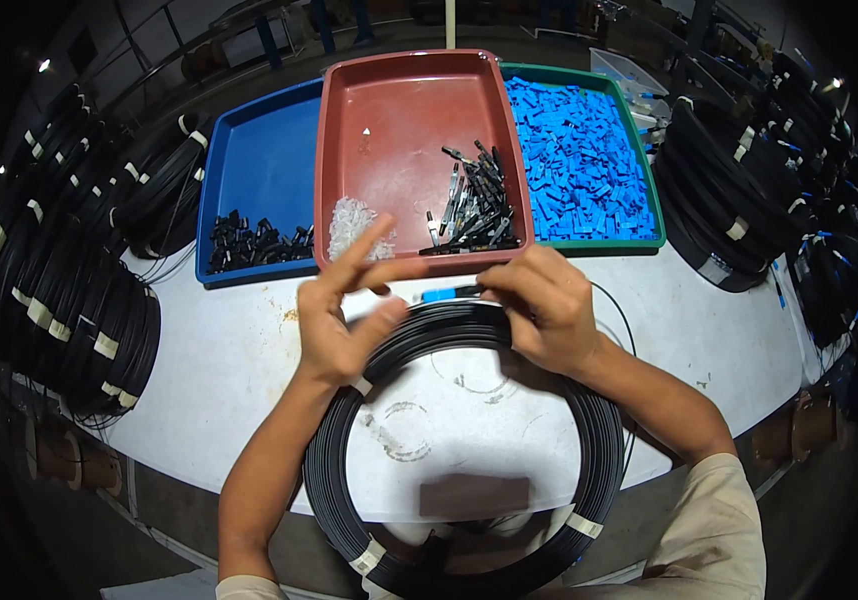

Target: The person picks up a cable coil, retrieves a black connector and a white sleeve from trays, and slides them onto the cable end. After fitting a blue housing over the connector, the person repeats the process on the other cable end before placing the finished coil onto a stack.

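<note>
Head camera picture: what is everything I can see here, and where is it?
Table: one, white, under everything.
Cable coil: one, black with white tape bands, lying flat at the near table edge.
Red tray: one, centre back; holds black and silver parts and a small clear heap.
Blue tray: one, left of the red one; black parts in its near end.
Green tray: one, right; full of blue pieces.
Stacked cable coils: many, black, far left and far right.
Blue connector: one, between the hands.
Left hand: fingers spread, over the coil.
Right hand: fingers pinching the cable by the connector.
</note>
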A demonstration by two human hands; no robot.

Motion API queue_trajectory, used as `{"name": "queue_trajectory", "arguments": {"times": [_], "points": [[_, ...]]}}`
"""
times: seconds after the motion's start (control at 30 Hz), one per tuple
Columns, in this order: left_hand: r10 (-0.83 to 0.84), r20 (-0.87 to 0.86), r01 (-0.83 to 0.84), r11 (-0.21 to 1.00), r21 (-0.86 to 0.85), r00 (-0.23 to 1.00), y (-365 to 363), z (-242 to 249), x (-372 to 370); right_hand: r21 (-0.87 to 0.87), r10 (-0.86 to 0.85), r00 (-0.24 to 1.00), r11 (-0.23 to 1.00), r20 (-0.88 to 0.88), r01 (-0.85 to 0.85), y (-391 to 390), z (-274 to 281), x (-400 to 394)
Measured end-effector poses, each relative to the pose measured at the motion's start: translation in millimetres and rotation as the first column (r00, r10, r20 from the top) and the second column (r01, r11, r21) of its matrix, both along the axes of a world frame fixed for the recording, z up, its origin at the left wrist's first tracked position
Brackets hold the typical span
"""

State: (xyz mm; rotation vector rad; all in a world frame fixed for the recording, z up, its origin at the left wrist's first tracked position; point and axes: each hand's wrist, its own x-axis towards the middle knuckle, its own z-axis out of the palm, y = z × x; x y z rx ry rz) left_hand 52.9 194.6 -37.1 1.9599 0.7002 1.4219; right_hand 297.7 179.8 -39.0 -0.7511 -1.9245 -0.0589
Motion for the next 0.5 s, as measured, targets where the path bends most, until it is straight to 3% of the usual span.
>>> {"name": "queue_trajectory", "arguments": {"times": [0.13,0.33,0.4,0.5], "points": [[0.157,0.152,-0.144,0.985,-0.095,0.976,9.7,2.1,-8.3,-0.151,0.003,0.999,0.988,-0.051,-0.01,2.6,-4.3,2.2],[0.31,0.132,-0.326,0.937,0.124,0.942,9.2,31.3,-39.1,-0.273,-0.004,0.994,0.962,-0.105,-0.025,4.3,-2.3,2.2],[0.293,0.133,-0.314,0.932,0.183,0.947,-6.9,47.4,-54.2,-0.31,-0.021,0.995,0.951,-0.093,-0.009,4.3,-3.0,4.5],[0.204,0.135,-0.22,0.969,0.115,0.97,-67.7,56.0,-53.2,-0.44,-0.013,0.989,0.896,-0.147,-0.054,6.4,-3.4,7.9]]}}
